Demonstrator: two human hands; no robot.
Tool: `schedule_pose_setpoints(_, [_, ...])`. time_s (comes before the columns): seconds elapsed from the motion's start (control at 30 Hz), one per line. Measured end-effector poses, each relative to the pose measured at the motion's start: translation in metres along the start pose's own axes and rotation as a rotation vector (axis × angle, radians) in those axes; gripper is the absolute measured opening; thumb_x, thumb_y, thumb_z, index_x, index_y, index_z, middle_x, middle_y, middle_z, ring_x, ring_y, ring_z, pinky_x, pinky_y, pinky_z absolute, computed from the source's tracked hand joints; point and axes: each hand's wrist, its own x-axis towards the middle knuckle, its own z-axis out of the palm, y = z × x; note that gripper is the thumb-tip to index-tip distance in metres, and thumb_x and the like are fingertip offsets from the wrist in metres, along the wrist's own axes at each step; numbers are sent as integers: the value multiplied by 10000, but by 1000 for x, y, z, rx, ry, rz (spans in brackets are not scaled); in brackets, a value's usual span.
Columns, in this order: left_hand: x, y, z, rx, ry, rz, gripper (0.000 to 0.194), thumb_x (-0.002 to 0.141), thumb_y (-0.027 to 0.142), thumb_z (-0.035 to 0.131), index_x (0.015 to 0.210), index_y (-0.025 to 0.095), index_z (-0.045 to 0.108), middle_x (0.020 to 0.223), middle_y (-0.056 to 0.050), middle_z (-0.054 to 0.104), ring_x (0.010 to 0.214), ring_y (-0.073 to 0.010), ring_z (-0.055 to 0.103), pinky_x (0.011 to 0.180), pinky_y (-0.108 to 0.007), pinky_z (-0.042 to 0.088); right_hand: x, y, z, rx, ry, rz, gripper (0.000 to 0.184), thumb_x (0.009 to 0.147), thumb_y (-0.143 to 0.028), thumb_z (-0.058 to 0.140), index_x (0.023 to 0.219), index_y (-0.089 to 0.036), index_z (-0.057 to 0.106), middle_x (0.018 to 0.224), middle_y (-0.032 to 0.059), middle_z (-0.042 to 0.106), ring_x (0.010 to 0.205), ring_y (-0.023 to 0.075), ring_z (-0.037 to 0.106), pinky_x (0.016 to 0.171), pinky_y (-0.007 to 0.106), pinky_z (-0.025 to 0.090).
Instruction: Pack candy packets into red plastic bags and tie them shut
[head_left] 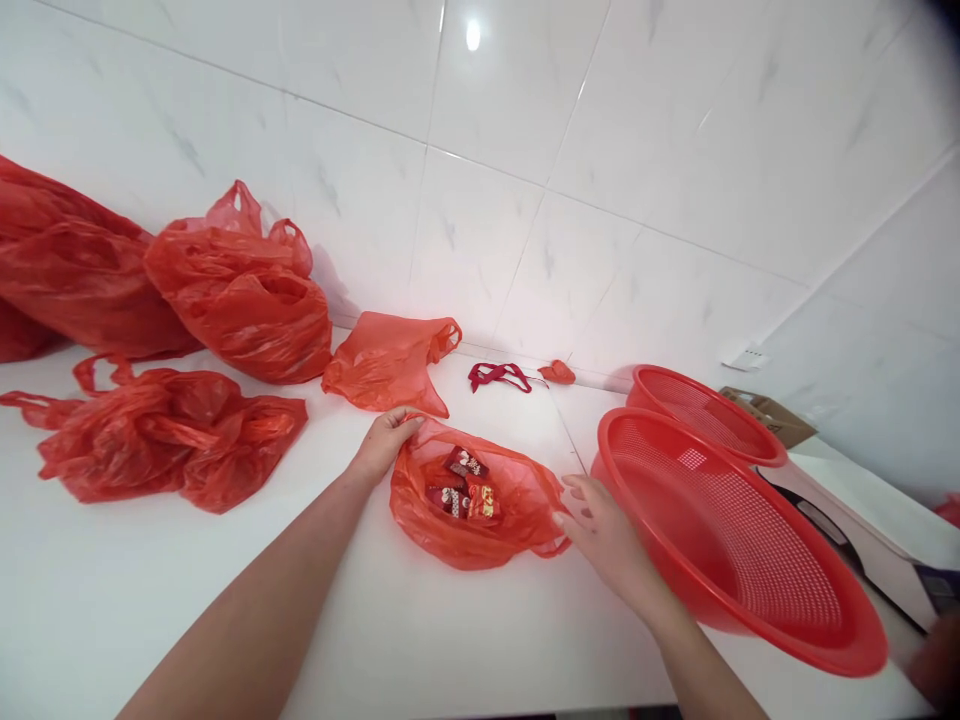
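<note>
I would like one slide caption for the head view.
Left hand and right hand at an open red bag of packets, baskets to the right.

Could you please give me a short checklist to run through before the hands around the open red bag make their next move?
1. Left hand has the rim: ok, its fingers pinch the left side of the open red bag.
2. Right hand has a firm hold: cannot tell; its fingers are at the bag's right edge.
3. Mouth spread: ok, it gapes upward.
4. Packets inside: ok, several lie in the bag.
5. Packet count confirmed: cannot tell, they overlap.
6. Right forearm clear of the front red basket: cannot tell, they meet in this view.
</note>
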Motion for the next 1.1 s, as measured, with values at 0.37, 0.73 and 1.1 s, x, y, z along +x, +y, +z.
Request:
schedule_pose_setpoints(0.37, [-42,17,-1,232,227,79,319,632,391,711,841,170,616,731,11,621,622,-129,549,592,-236,416,-17,4,31,27,-3,146,235,802,-411,453,661,-226,424,637,-12,533,604,164,538,557,276,414])
schedule_pose_setpoints(0.73, [-16,159,32,182,291,364,310,657,273,673,942,188,586,693,47,519,573,-82,513,536,-207,428,25,-83,-78,620,460,-130,261,788,-456,552,748,-199,533,665,-16,544,526,92,456,480,215,400])
schedule_pose_setpoints(1.1, [-59,170,41,283,116,327,433,723,354,658,1128,241,553,1076,-56,611,940,-192,601,766,-309,499,15,-64,-52,680,332,-164,451,771,-482,590,1153,-256,507,1180,86,553,991,213,573,811,350,492])
